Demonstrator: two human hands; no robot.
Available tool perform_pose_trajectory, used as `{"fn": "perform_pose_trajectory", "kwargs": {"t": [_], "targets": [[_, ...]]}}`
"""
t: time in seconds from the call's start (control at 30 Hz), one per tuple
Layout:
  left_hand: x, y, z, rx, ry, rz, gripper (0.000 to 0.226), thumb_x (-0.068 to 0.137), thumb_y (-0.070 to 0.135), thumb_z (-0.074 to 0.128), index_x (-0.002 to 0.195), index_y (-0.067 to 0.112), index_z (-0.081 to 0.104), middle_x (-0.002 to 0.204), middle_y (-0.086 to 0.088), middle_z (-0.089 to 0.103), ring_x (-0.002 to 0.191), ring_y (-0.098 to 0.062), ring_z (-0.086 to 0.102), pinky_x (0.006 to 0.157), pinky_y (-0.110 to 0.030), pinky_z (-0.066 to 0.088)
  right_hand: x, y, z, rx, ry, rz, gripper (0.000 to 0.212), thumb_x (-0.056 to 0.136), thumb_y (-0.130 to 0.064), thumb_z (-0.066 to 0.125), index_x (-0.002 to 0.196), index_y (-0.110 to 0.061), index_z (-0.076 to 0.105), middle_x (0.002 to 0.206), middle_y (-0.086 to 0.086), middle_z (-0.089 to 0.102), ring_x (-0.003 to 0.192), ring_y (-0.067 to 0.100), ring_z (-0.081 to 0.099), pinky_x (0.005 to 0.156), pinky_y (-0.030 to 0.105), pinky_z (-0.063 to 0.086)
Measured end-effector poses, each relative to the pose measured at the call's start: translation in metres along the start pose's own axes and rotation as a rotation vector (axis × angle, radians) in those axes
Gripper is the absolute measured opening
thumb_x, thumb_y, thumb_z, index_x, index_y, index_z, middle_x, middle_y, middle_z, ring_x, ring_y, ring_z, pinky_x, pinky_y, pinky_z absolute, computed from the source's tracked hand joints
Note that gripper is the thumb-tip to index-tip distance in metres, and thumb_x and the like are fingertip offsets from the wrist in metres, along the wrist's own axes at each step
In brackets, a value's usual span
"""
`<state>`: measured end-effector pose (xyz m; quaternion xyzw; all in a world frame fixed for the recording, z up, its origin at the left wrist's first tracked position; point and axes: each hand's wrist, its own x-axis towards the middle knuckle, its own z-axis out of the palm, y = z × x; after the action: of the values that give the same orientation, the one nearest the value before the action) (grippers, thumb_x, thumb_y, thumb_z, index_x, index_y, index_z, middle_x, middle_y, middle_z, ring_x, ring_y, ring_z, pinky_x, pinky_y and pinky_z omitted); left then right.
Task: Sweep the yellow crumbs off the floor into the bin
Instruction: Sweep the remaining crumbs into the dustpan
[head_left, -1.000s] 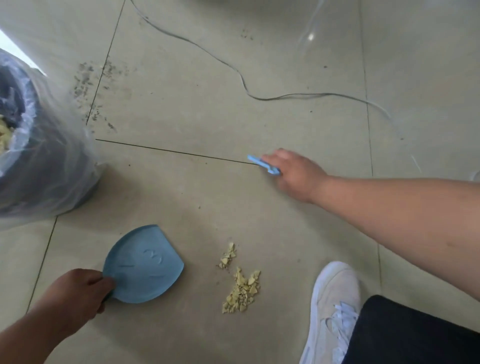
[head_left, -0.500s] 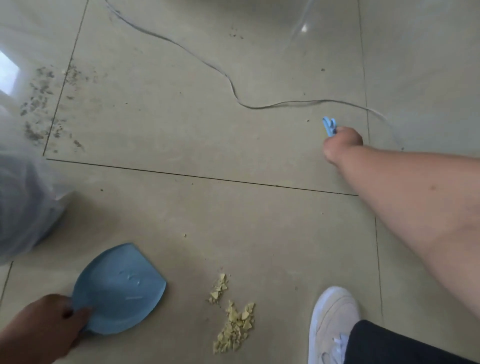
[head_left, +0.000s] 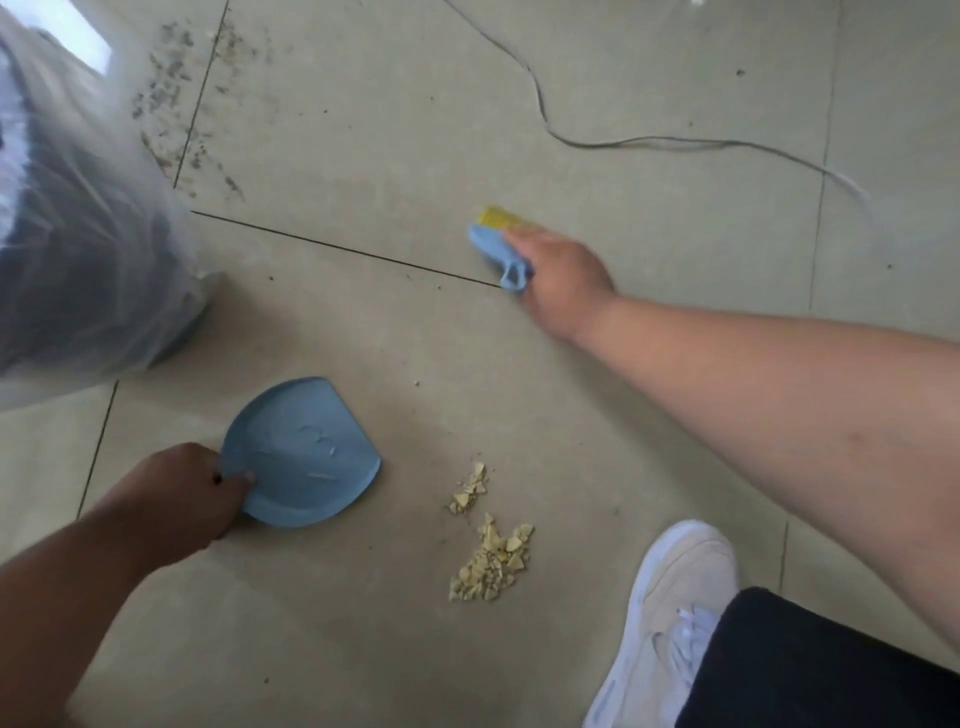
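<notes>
A pile of yellow crumbs (head_left: 491, 558) lies on the tiled floor in the lower middle. Left of it a blue dustpan (head_left: 304, 452) rests flat on the floor, its open edge facing the crumbs; my left hand (head_left: 182, 493) is shut on its rear edge. Farther away, my right hand (head_left: 558, 278) grips a small blue brush with yellow bristles (head_left: 496, 239), bristles down on the floor well beyond the crumbs. The bin (head_left: 78, 218), dark with a clear plastic liner, stands at the left edge.
A thin grey cable (head_left: 623, 141) snakes across the floor behind the brush. My white shoe (head_left: 670, 623) and dark trouser leg sit right of the crumbs. Dark specks of dirt (head_left: 176, 104) mark the tile joint near the bin.
My right hand has brought the brush back left and nearer, and it now sits bristles down on the floor. The dustpan stays held by my left hand; the view has shifted.
</notes>
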<state>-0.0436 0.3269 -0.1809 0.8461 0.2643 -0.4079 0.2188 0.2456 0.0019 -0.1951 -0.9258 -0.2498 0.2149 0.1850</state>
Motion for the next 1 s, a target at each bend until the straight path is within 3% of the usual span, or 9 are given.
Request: {"fn": "perform_pose_trajectory", "kwargs": {"t": [0.13,0.23,0.33,0.43,0.53,0.67,0.73,0.87,1.0], "targets": [[-0.006,0.000,0.011,-0.028,0.098,-0.017,0.036,0.100,0.036,0.063,0.074,0.015,0.077,0.070,-0.005,0.075,0.074,-0.030,0.070,0.066,-0.035,0.051,-0.064,-0.067,0.052,-0.071,-0.229,-0.243,0.048,0.095,-0.016,0.062,0.141,-0.007,0.058,0.146,0.017,0.057,0.133,0.033,0.054,0.114,0.039,0.037],[-0.017,0.004,0.019,-0.028,0.139,-0.036,0.030,0.101,0.037,0.058,0.091,0.016,0.077,0.080,-0.008,0.073,0.074,-0.028,0.066,0.063,-0.033,0.047,-0.115,-0.096,0.089,-0.068,-0.313,-0.480,0.043,0.089,-0.009,0.062,0.132,-0.006,0.066,0.133,0.020,0.066,0.119,0.038,0.064,0.104,0.047,0.049],[-0.026,0.002,0.025,-0.026,0.146,-0.046,0.033,0.103,0.038,0.055,0.095,0.014,0.077,0.084,-0.011,0.071,0.078,-0.031,0.064,0.064,-0.032,0.045,-0.143,-0.105,0.091,-0.008,-0.372,-0.548,0.047,0.085,-0.002,0.063,0.133,-0.001,0.065,0.132,0.024,0.066,0.118,0.041,0.065,0.101,0.052,0.052],[-0.034,-0.006,0.031,-0.040,0.156,-0.051,0.036,0.104,0.039,0.054,0.096,0.013,0.077,0.086,-0.013,0.072,0.080,-0.032,0.064,0.066,-0.033,0.045,-0.144,-0.093,0.060,0.056,-0.357,-0.369,0.063,0.080,-0.004,0.055,0.143,-0.005,0.057,0.145,0.017,0.059,0.131,0.036,0.057,0.112,0.047,0.043],[-0.039,-0.018,0.035,-0.038,0.168,-0.052,0.039,0.105,0.041,0.053,0.088,0.013,0.074,0.078,-0.010,0.070,0.074,-0.030,0.063,0.062,-0.033,0.045,-0.121,-0.051,0.020,0.110,-0.094,-0.084,0.064,0.080,-0.006,0.050,0.143,-0.007,0.056,0.145,0.014,0.058,0.134,0.031,0.055,0.114,0.032,0.036],[-0.036,-0.029,0.040,-0.053,0.164,-0.054,0.042,0.105,0.043,0.054,0.078,0.017,0.072,0.069,-0.004,0.070,0.067,-0.024,0.065,0.056,-0.030,0.046,-0.093,0.020,-0.035,0.151,0.342,0.433,0.041,0.094,0.002,0.047,0.133,-0.003,0.061,0.123,0.028,0.065,0.110,0.043,0.061,0.082,0.028,0.044],[-0.032,-0.030,0.040,-0.072,0.169,-0.054,0.041,0.104,0.042,0.056,0.076,0.018,0.073,0.066,-0.003,0.071,0.065,-0.022,0.065,0.057,-0.029,0.049,-0.089,0.061,-0.055,0.088,0.457,0.651,0.038,0.092,-0.006,0.046,0.127,0.000,0.060,0.121,0.031,0.062,0.108,0.045,0.060,0.082,0.031,0.044],[-0.023,-0.031,0.035,-0.069,0.144,-0.082,0.051,0.101,0.046,0.058,0.064,0.015,0.072,0.049,-0.003,0.069,0.054,-0.022,0.068,0.059,-0.032,0.056,-0.086,0.112,-0.075,0.052,0.519,0.907,0.034,0.093,-0.006,0.050,0.124,-0.001,0.064,0.127,0.025,0.063,0.115,0.040,0.062,0.095,0.036,0.047],[-0.019,-0.021,0.021,0.026,0.105,-0.040,0.064,0.103,0.056,0.050,0.059,0.016,0.073,0.047,0.007,0.069,0.052,-0.015,0.069,0.062,-0.030,0.057,-0.068,0.129,-0.084,0.024,0.477,0.925,0.024,0.093,-0.008,0.051,0.110,-0.003,0.067,0.111,0.023,0.069,0.107,0.041,0.066,0.087,0.039,0.050]]}}
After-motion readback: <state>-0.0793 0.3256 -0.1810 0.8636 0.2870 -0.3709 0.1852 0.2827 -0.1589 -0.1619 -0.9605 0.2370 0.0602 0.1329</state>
